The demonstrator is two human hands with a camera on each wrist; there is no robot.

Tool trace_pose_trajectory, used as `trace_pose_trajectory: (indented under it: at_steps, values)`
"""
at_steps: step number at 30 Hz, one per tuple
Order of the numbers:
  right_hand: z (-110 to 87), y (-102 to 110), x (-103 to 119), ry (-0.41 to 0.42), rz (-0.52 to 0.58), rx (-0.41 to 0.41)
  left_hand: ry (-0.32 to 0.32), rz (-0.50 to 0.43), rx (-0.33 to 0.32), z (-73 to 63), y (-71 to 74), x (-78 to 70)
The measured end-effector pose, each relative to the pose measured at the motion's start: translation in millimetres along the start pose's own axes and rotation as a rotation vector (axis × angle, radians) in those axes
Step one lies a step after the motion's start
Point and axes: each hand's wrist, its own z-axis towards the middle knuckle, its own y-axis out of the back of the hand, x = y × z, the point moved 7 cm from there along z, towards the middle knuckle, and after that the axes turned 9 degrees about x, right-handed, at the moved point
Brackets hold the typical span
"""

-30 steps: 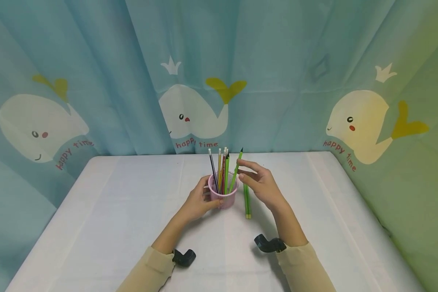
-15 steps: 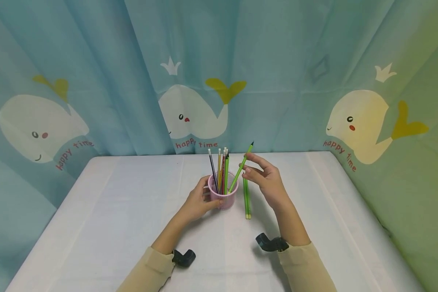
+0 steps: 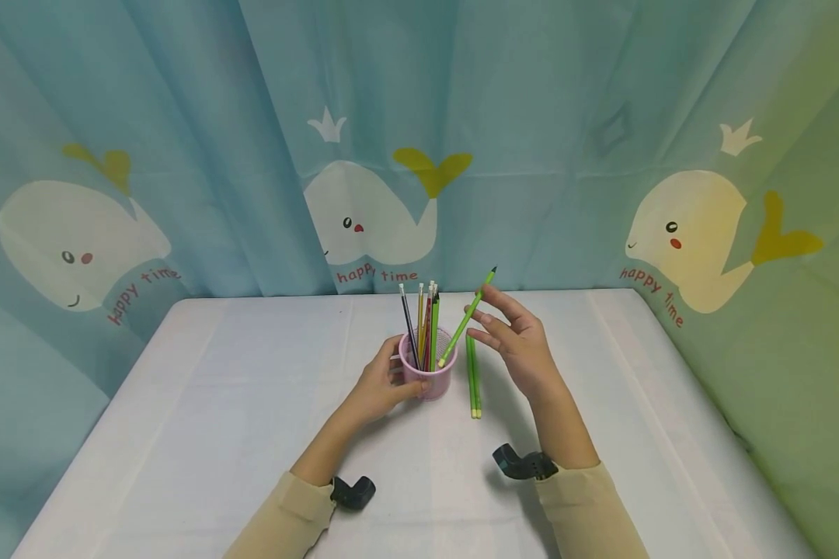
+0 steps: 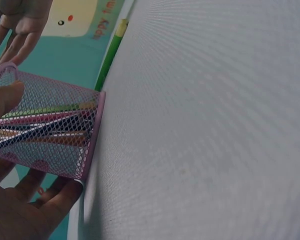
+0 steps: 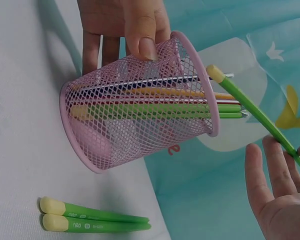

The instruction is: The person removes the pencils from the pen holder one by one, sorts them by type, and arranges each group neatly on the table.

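Observation:
My left hand (image 3: 384, 388) grips a pink mesh pencil cup (image 5: 140, 110) standing upright on the table, thumb on the near side and fingers around its left. Several pencils (image 3: 425, 330) stand in the cup, dark, yellow, red and green ones. My right hand (image 3: 520, 341) pinches a green pencil (image 5: 255, 110) near its dark tip. This pencil leans right, its pale yellow end at the cup's mouth beside the rim. Two more green pencils (image 5: 95, 219) lie side by side on the table, right of the cup.
The table (image 3: 252, 435) has a white cover. Behind it hangs a blue-green curtain (image 3: 531, 194) with whale prints, close to the far edge. Black wrist devices (image 3: 353, 493) sit at both sleeves.
My right hand has moved up and to the right with the green pencil, which tilts more now. Its lower end has risen from inside the cup to the mouth. My left hand stays put.

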Motion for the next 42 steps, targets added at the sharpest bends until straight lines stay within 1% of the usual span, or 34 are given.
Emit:
trace_pose_trajectory:
  at_steps: [7,18,26,32,42]
  values:
    - [-0.4,1.8,-2.1,-0.018,0.018,-0.019,0.0,0.017,-0.002,0.7,-0.1,1.2]
    - [-0.3,1.1,-4.4,-0.031,0.035,-0.015,-0.008,0.033,-0.003,0.6,-0.2,-1.4]
    - [0.0,2.0,-6.6,-0.051,0.004,-0.028,0.001,0.021,0.001,1.0,-0.1,-1.0]
    - [-0.3,2.6,-6.7,-0.041,0.003,-0.027,-0.022,-0.004,0.007,1.2,0.2,-2.1]
    - [-0.6,6.6,-8.6,-0.047,0.057,-0.043,-0.018,0.012,0.008,0.9,-0.3,-1.8]
